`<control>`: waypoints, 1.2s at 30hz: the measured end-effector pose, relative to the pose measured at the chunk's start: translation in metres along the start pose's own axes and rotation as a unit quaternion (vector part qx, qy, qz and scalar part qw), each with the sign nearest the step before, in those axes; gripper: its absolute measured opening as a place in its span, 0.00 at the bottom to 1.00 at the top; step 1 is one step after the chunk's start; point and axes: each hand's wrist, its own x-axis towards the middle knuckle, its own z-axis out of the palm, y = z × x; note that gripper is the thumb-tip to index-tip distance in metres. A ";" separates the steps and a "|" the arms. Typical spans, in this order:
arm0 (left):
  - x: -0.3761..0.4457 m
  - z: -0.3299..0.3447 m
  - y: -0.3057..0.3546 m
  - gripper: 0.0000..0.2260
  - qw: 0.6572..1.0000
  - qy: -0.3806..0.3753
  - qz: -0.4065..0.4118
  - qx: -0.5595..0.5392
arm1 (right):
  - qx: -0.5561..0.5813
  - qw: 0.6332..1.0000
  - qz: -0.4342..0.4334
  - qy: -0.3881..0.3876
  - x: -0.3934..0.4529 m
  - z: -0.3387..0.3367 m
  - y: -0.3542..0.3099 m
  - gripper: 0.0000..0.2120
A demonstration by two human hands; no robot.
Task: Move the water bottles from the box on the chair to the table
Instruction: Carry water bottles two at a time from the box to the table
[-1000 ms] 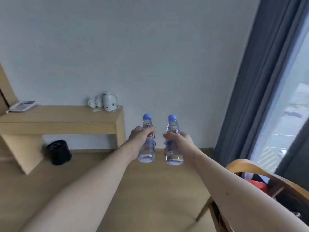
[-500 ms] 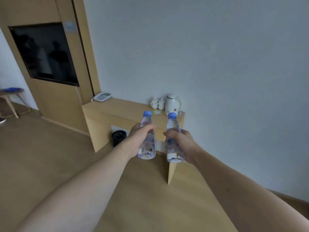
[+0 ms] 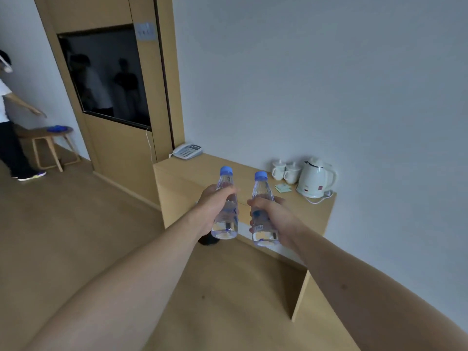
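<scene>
Two clear water bottles with blue caps are carried upright, one per hand. The left bottle (image 3: 226,206) is gripped round its middle by the left hand (image 3: 215,211), fingers curled about the body; the right bottle (image 3: 263,211) is gripped likewise by the right hand (image 3: 272,219). Both are held side by side, close but apart, presumably so that they can be set down standing. Beyond the hands lies the wooden tabletop (image 3: 197,173), the judged destination. On it, beyond and right of the hands, are a white electric kettle (image 3: 315,178) and two lidded cups (image 3: 286,171); beyond and left, a telephone (image 3: 188,151). Box and chair are not in view.
</scene>
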 end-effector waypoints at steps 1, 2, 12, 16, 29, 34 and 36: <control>0.040 -0.016 0.010 0.16 1.000 -0.008 -0.002 0.003 | 0.004 1.000 0.002 0.006 0.039 0.017 -0.006 0.17; 0.044 -0.018 0.009 0.16 1.000 -0.011 0.001 0.011 | -0.004 1.000 0.000 0.007 0.040 0.018 -0.010 0.18; 0.188 -0.049 0.038 0.14 0.999 -0.022 -0.023 0.009 | 0.035 0.999 0.020 0.018 0.183 0.046 -0.029 0.22; 0.261 -0.046 0.040 0.15 0.999 -0.021 -0.031 0.007 | 0.039 0.999 0.030 0.019 0.252 0.043 -0.026 0.22; 0.529 0.019 0.074 0.13 0.997 -0.059 -0.036 0.046 | 0.033 0.997 0.043 0.049 0.521 -0.023 -0.058 0.25; 0.607 0.034 0.084 0.18 0.994 -0.072 -0.055 0.054 | 0.049 0.995 0.052 0.066 0.597 -0.043 -0.065 0.25; 0.635 0.039 0.084 0.20 0.994 -0.075 -0.069 0.049 | 0.057 0.993 0.071 0.074 0.620 -0.048 -0.064 0.27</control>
